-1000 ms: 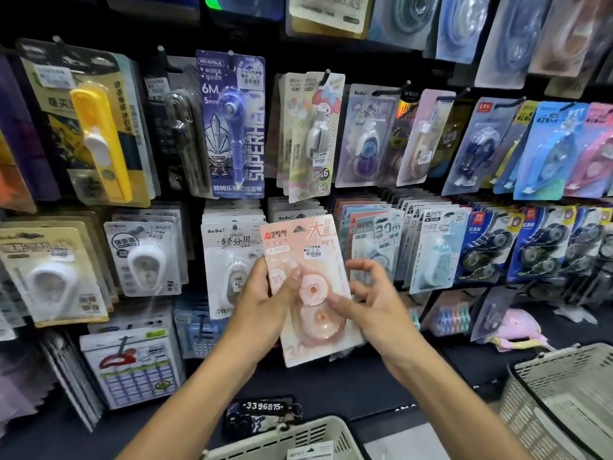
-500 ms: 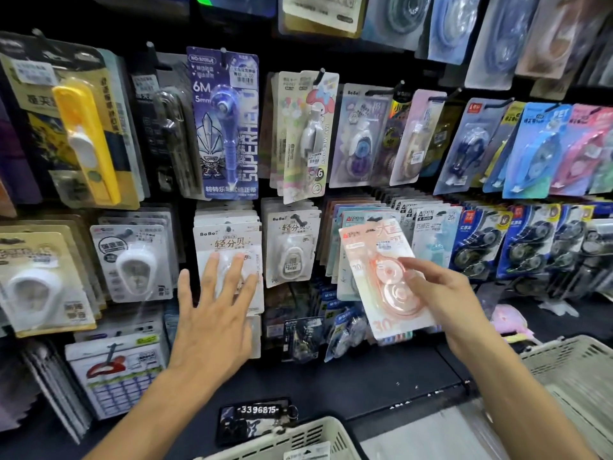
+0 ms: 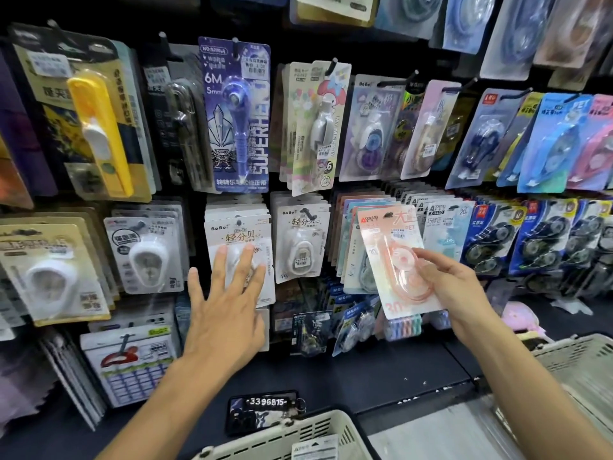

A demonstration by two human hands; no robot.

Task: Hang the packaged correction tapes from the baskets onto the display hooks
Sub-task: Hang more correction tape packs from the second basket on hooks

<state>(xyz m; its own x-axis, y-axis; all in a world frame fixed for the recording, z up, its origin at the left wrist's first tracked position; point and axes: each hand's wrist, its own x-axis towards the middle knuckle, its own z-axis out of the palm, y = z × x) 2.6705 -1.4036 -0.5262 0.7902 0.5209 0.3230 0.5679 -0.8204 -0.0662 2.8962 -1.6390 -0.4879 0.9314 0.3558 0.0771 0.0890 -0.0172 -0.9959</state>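
Pink card and clear blister — that is the pack (image 3: 396, 260) the right hand (image 3: 451, 287) holds, thumb and fingers pinched on its right edge over the round tape. The pack is tilted, its top leaning left, and its top edge lies against the front of a row of similar packs (image 3: 351, 240) hanging in the middle tier. Whether its hole is on a hook I cannot tell.

The left hand (image 3: 229, 307) holds nothing; its fingers are straight and spread, with the fingertips (image 3: 247, 250) laid on a white BoBo pack (image 3: 237, 237) at the front of its stack. The two hands are well apart, with another BoBo pack (image 3: 300, 240) hanging between them.

Above the left hand hangs a purple pack (image 3: 235, 114) marked 6M, and to its left a yellow tape (image 3: 99, 134) on a dark card. To the right of the purple one is a pale cartoon pack (image 3: 315, 127). Right of the pink pack hang blue packs (image 3: 530, 234) with black reels.

Below, on the dark shelf (image 3: 381, 376), lies a black tag (image 3: 265, 406) reading 3396815. A cream basket (image 3: 298, 436) sits at the lower edge — a card shows inside it — and a second basket (image 3: 577, 366) stands at the lower right.
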